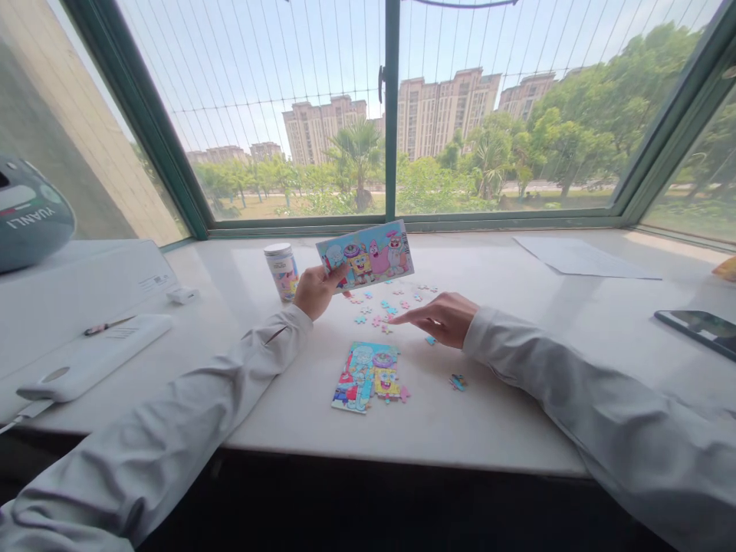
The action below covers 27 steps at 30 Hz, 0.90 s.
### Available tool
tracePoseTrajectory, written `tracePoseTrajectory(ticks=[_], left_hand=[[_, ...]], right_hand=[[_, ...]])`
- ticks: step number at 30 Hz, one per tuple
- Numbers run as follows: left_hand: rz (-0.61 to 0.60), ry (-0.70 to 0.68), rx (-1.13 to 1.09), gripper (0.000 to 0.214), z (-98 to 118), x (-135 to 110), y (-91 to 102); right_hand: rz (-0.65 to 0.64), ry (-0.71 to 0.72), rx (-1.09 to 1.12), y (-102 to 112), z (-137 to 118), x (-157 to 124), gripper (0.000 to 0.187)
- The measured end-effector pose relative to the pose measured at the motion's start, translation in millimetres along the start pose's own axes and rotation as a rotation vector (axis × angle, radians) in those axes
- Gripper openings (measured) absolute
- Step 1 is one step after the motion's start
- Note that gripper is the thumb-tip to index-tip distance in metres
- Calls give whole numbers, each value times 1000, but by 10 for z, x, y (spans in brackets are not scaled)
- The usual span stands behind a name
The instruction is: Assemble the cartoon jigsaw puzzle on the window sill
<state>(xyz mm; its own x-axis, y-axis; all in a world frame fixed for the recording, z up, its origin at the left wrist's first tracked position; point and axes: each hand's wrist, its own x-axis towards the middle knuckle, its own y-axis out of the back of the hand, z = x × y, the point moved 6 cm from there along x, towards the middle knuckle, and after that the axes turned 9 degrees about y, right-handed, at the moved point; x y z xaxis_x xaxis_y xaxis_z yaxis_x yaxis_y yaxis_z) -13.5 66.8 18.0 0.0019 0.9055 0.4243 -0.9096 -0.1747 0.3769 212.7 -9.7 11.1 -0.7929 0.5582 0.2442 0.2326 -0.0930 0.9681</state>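
Observation:
My left hand (318, 290) is closed on a reference picture card (373, 257) showing cartoon characters, with the thumb across its front, tilted above the table. My right hand (440, 318) holds nothing that I can see; its index finger is stretched out to the loose puzzle pieces (376, 322), and the other fingers curl under. Whether the fingertip touches a piece is hard to tell. Nearer me lies a partly joined jigsaw puzzle (368, 377), its left side filled and its right edge uneven. One piece (431, 340) is beside my right wrist, and a few overlapping pieces (458, 382) sit farther right.
A white-lidded canister (281, 272) stands behind my left hand. On the left are a white power strip (97, 360), a white box (86, 268) and a dark helmet (31, 215). Paper sheets (580, 257) and a phone (701, 330) lie right. The window frame (414, 223) bounds the back.

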Motion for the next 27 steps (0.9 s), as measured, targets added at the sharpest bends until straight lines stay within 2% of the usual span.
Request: tracePoseTrajectory(ticks=[2,4,8,12,16,22,25,27], left_hand=[[-17,-2,0,44,21,-10,-2],[-32,5,7,44,32,-18,-9],[-17,22,7,46,43,-25,-4],[12,27,-5,45,46,-18,11],[22,21,-24,46,58,1,30],[19,40,-57,46,99,9,52],[18,42,-52,47,129,-6,61],[26,44,-45,47,142,-9,77]], right_hand=[[-43,20,-58,-62,-64,47,45],[-66,-22,-91,-81,-63,79,45],[20,-226,10,-13,77,82,28],[24,-374,139,-65,206,99,31],[-34,-393,254,-162,268,141,27],[-102,-457,372,-186,367,108,37],[-124,-433,436,-170,345,93,36],[-90,-399,448,-125,318,84,36]])
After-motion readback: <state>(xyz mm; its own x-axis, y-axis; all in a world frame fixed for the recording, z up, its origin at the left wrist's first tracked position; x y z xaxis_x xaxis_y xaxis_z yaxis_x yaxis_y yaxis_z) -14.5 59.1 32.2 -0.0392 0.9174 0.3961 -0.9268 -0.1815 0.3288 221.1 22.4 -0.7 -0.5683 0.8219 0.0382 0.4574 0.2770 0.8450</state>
